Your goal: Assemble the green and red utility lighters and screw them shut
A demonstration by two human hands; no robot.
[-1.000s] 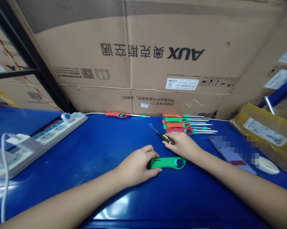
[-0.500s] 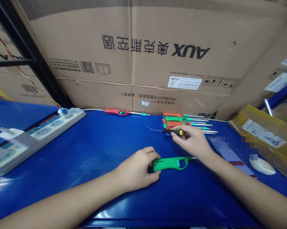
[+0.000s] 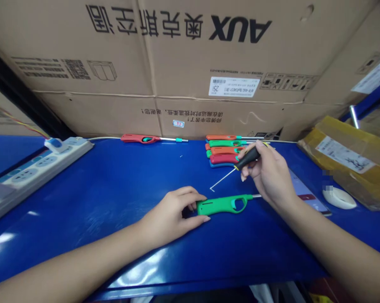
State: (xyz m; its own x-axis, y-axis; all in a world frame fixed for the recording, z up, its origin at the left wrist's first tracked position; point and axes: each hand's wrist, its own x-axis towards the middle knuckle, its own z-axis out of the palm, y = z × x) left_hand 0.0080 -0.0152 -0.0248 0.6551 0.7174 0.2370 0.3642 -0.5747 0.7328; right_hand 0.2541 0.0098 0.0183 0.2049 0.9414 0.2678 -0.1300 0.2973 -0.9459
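Note:
My left hand (image 3: 177,212) grips the butt end of a green lighter (image 3: 218,205) between thumb and fingers. The lighter lies flat on the blue table, its metal tube pointing right and partly hidden behind my right wrist. In my right hand (image 3: 270,170) is a screwdriver (image 3: 248,158) with a black and yellow handle. Its thin shaft slants down to the left, ending just above the lighter's body. A tiny pale piece, perhaps a screw, shows at its tip. Another tiny light piece (image 3: 181,156) lies farther back on the table.
Several coloured lighters (image 3: 221,137) lie stacked at the back, and a red lighter (image 3: 139,138) lies left of them. A power strip (image 3: 35,168) is at left. A phone (image 3: 312,204), white mouse (image 3: 339,198) and taped parcel (image 3: 338,147) sit right. A large carton (image 3: 177,59) stands behind.
My right hand has drawn the screwdriver back from the far table toward the green lighter and tilted its tip downward. The left hand keeps its grip. The camera view has shifted.

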